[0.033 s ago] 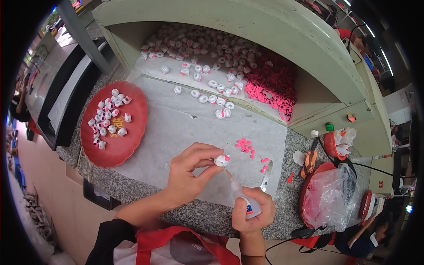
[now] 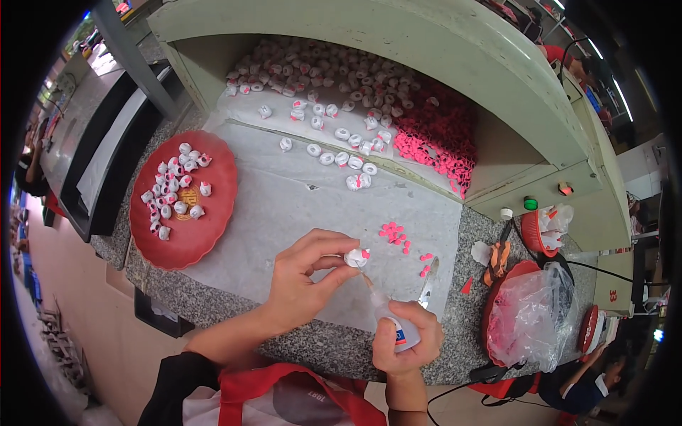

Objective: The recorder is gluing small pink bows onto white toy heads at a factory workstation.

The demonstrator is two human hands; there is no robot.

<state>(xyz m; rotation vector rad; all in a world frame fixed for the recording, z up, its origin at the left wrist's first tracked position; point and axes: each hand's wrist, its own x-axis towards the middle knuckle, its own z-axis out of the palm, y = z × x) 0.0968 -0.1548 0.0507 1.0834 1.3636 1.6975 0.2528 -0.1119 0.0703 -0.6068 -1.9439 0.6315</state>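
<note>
My left hand [image 2: 302, 277] pinches a small white moulded piece [image 2: 356, 258] with a pink patch between thumb and fingertips. A translucent squeeze bottle [image 2: 395, 328] with a thin nozzle is gripped in my right hand [image 2: 412, 337]. It tilts up to the left, its tip just below the white piece; whether they touch I cannot tell. Small pink pieces [image 2: 392, 232] lie on the white sheet [image 2: 312, 206] beyond the bottle. Beside them rests a metal blade-like tool [image 2: 428, 284]. Many similar white pieces fill a red scalloped plate [image 2: 226, 213] at left.
Ahead, a pale green shelf box [image 2: 455, 50] holds heaps of white pieces [image 2: 334, 67] and pink pieces [image 2: 444, 153]. To the right are an orange-red basket [image 2: 534, 234], orange-handled tool [image 2: 497, 263] and a clear plastic bag [image 2: 533, 312] on a red tray. A black tray [image 2: 106, 163] stands at left.
</note>
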